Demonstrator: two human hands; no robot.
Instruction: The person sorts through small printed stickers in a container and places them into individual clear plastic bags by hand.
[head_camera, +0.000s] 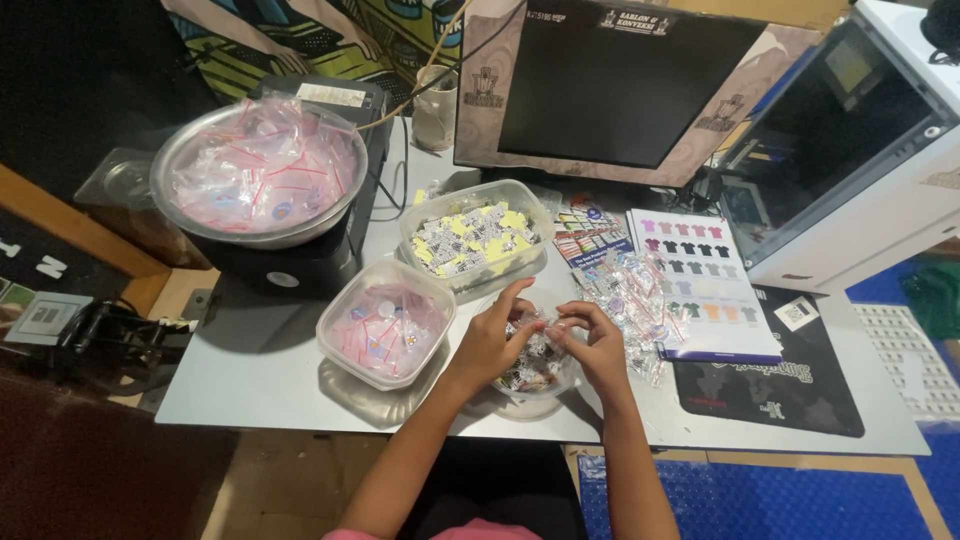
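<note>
Head view: left hand (492, 338) and right hand (590, 345) meet over a small clear tub (535, 385) at the counter's (270, 390) near edge, each grip pinched on one small clear packet (535, 330). Likely a bagging or sealing step; a finer pinch looks needed. Left, a tub of red-striped bags (385, 322). Behind, a tub of yellow-and-white printed slips (472, 238). Far left, a steel bowl (255, 172) of clear bags. Right, a shirt colour chart (700, 280).
</note>
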